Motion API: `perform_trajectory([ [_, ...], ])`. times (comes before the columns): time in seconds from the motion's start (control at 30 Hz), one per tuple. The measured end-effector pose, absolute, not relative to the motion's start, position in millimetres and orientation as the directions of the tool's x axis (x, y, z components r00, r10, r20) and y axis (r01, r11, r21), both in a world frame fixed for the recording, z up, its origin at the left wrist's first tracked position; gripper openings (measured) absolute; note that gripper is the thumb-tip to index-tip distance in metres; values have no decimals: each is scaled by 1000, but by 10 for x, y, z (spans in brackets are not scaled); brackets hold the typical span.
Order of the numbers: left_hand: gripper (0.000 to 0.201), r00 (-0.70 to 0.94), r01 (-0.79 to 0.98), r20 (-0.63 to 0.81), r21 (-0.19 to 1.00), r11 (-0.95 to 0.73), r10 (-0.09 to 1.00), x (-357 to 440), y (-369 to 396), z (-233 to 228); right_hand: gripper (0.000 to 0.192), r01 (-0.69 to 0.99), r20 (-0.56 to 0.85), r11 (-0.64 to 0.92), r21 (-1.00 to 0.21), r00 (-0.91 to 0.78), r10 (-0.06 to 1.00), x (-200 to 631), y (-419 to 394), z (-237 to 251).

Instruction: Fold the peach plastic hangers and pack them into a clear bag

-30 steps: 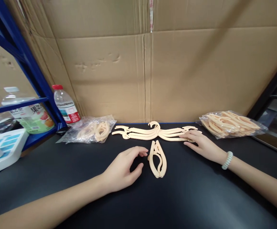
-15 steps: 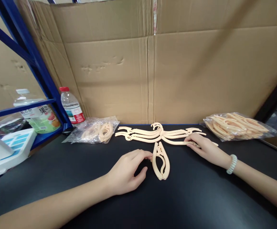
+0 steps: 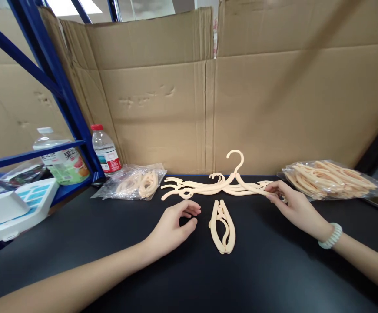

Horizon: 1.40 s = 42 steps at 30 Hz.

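My right hand (image 3: 291,206) pinches the right arm of a cream plastic clothes hanger (image 3: 237,174); its hook stands raised and its body tilts up. Beneath and behind it, more unfolded hangers (image 3: 205,190) lie stacked along the back of the table. My left hand (image 3: 174,226) hovers above the black table with fingers apart, holding nothing. Just right of it a folded hanger (image 3: 230,230) lies by itself, its two arms closed together into a pointed oval. My left hand does not touch it.
A clear bag of folded hangers (image 3: 332,178) rests at the back right, and another plastic bag (image 3: 133,182) at the back left. Behind that stands a red-capped bottle (image 3: 106,150). A blue metal frame (image 3: 61,108) edges the left side. Cardboard (image 3: 163,108) walls the back.
My right hand has moved slightly right, and the hanger it grips is lifted with its hook upright. My left hand has let go of the folded hanger and drawn back left.
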<state>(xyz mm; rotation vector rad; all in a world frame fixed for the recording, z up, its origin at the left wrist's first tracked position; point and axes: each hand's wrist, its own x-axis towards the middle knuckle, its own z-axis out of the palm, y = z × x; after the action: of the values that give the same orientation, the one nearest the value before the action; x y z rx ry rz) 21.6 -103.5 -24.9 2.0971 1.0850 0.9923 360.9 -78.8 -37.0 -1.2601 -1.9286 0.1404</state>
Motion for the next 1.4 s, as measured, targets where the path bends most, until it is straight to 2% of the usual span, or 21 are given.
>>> perform_trajectory([
  [0.1,23,283,344,277,864,-367,918,193,-969,-281,32,702,560,501,-506,-175,810,3601,-803,-362],
  [0.23,26,215,288,263,903,-319,940,187,-961,-295,29,721,562,518,-460,-215,798,3560,-859,-338],
  [0.5,36,255,262,300,894,-365,919,221,-1027,-260,23,737,607,607,-299,-343,716,3525,-903,-346],
  [0.8,45,358,401,285,813,-422,889,210,-1042,-237,18,698,609,657,-285,-398,686,3446,-952,-373],
  [0.9,44,360,412,257,819,-400,897,207,-1028,-227,18,688,653,696,-207,-432,622,3451,-945,-359],
  [0.97,45,357,398,234,837,-375,904,203,-1007,-230,19,698,680,708,-113,-465,567,3461,-942,-335],
  [1.03,45,358,377,221,855,-356,907,199,-983,-234,18,750,710,662,6,-469,525,3471,-951,-310],
  [1.17,45,367,352,212,870,-346,906,199,-961,-223,19,865,753,457,207,-439,490,3467,-1014,-287],
  [1.3,46,372,350,199,875,-336,907,205,-955,-207,19,899,772,302,318,-430,468,3428,-1080,-291],
  [1.4,47,378,364,196,867,-340,905,209,-946,-201,19,893,754,272,358,-448,481,3402,-1098,-272],
])
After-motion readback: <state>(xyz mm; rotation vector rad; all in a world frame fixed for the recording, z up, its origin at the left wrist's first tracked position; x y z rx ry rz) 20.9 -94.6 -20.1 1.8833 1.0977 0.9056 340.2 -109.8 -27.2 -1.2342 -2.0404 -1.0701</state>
